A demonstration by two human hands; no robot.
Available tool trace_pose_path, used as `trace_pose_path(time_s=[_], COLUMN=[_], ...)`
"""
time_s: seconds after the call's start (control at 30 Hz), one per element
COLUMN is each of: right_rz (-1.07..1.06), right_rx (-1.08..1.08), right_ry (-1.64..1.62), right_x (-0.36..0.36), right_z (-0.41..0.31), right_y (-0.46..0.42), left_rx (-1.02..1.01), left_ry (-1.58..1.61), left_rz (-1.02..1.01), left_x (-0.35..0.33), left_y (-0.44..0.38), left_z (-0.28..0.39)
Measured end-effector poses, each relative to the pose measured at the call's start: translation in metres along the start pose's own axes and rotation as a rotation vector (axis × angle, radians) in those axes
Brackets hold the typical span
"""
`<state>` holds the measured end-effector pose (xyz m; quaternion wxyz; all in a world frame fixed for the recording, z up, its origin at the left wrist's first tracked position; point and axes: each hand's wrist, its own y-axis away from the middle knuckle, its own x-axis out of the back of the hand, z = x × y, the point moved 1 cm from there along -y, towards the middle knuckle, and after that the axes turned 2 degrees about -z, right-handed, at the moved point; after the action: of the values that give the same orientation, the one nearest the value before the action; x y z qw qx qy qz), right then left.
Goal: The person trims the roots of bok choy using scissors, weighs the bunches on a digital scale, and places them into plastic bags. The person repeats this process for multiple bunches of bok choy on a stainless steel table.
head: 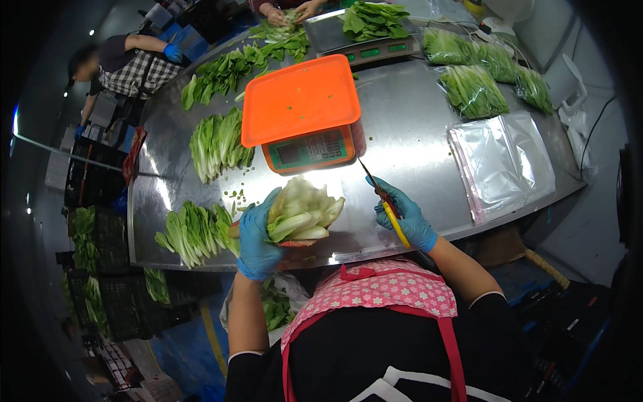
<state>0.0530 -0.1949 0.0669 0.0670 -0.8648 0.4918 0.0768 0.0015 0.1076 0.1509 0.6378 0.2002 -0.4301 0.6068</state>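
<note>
My left hand (258,238), in a blue glove, grips a bunch of leafy greens (304,213) with the pale stem ends turned to the right. In my gloved right hand (404,216) is a pair of scissors or a similar cutting tool (392,216) with yellow on its handle, the dark tip pointing up and left. Beyond the hands stands a digital scale (309,151) with an orange tray (301,100), dotted with small green scraps. Left of it lie two piles of greens (218,143), (193,233) on the steel table (402,125).
Clear plastic bags (505,163) lie flat at right, below several bagged greens (472,90). A second scale (371,50) holding greens stands at the back, near another person's hands (289,15). A co-worker (130,65) bends over at upper left. Black crates (115,291) of greens stand lower left.
</note>
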Motion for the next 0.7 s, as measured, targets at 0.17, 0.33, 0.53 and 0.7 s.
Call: trace_pose_path(time_s=[0.17,0.33,0.53,0.7], right_rz=[-0.038,-0.007,-0.004,0.002], right_rx=[-0.155,-0.099,-0.171,-0.164], right_ry=[-0.080,-0.018,-0.035,-0.043], right_x=[0.004,0.000,0.003,0.005], right_z=[0.005,0.006,0.012,0.015], right_y=[0.001,0.004,0.005,0.005], left_rx=[0.081,0.106,0.091,0.207], left_ry=[0.193,0.383,0.445,0.472], left_rz=[0.028,0.045,0.030,0.073], left_x=[0.004,0.007,0.010,0.009], left_y=[-0.006,-0.010,-0.008,-0.001], left_z=[0.011,0.019,0.021,0.013])
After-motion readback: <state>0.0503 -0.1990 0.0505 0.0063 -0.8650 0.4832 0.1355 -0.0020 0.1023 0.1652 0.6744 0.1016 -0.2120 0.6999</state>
